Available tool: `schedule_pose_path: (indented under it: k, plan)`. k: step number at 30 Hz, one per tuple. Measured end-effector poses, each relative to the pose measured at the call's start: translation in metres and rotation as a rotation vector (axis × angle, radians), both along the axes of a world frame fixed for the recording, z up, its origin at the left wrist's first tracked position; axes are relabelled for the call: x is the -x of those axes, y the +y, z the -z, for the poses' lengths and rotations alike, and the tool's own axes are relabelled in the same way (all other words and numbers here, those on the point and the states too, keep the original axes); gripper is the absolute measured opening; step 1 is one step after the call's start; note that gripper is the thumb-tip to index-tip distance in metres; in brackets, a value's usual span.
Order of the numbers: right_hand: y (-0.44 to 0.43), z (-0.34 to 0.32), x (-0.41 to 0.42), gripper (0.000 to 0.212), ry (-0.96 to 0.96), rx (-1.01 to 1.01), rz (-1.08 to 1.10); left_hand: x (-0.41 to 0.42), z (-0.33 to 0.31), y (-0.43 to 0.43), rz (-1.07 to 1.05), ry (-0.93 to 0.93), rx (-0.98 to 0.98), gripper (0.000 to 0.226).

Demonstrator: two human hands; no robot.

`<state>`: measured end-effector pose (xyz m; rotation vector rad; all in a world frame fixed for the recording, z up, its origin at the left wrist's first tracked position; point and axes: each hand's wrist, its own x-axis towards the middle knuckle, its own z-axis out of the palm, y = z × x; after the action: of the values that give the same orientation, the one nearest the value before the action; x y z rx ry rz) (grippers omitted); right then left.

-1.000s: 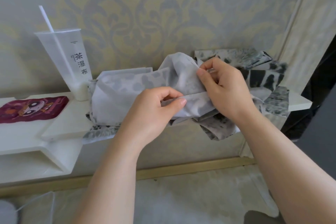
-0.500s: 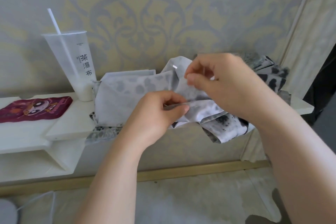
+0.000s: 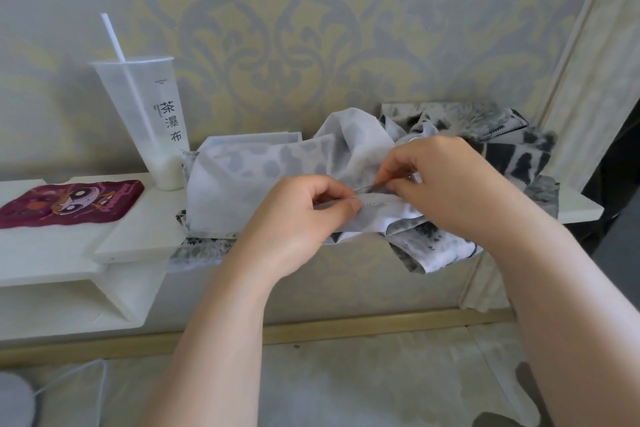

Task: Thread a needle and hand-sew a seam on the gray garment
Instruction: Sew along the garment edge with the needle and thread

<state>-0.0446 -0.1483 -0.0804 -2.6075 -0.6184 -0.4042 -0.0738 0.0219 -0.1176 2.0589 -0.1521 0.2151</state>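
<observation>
On the wall: a yellow and gray swirl pattern is seen.
White shelf: it is set against the wall.
Gray garment: it is heaped on the shelf, and dark blotches are seen on it. Part is hung over the front edge, and one fold is held up by both hands.
Right hand: the fingertips are closed tight on the needle, just beside the left thumb.
Left hand: the fingers are curled, and a folded edge of the garment is pinched between thumb and first finger.
Plastic cup: it is stood upright just left of the garment. A white straw is stuck in it, and a little white drink is left at the bottom.
Red cartoon mat: it is laid flat at the left end of the shelf.
Needle: it is thin and dark, and it is pointed at the fold by the left thumb. The thread cannot be made out.
</observation>
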Motion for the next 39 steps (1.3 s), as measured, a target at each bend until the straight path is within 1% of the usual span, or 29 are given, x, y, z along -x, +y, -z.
schedule_pose_path:
  k: [10,19,26,39]
  plan:
    - [-0.0016,-0.0019,-0.004,0.029,0.015,0.044,0.018,0.0004,0.0005,0.001,-0.004,-0.005,-0.025,0.006]
    - [-0.0018,-0.0038,-0.0013,0.026,0.044,0.019,-0.025,-0.0005,0.001,0.002,0.005,-0.009,-0.051,0.006]
    - [-0.0017,-0.0024,-0.0006,0.023,0.093,-0.07,-0.059,-0.0003,0.0009,0.0041,0.029,-0.018,-0.055,0.008]
    - [-0.0022,0.0024,-0.0057,0.022,0.114,-0.098,-0.091,-0.0012,0.0022,0.0063,0.059,-0.036,-0.047,0.013]
